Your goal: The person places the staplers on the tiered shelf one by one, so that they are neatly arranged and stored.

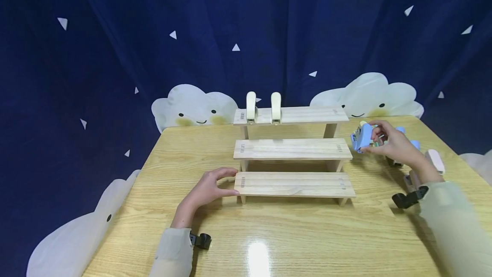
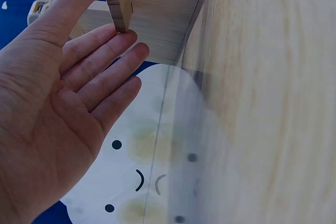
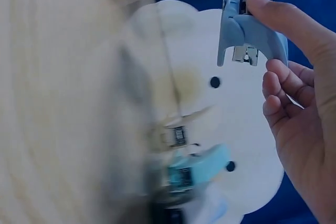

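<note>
A three-tier wooden rack stands on the table. My left hand holds the left end of its lowest board, thumb at the front edge and index finger at the back; in the left wrist view the other fingers extend below the board end. To the right of the rack, my right hand pinches a light-blue stapler between thumb and fingers, raised above the table. Two cream staplers, a left one and a right one, stand side by side on the top board.
Several more staplers lie at the table's right side, partly behind my right arm, among them a pale pink one and a turquoise one. A dark blue curtain with white clouds hangs behind the wooden table.
</note>
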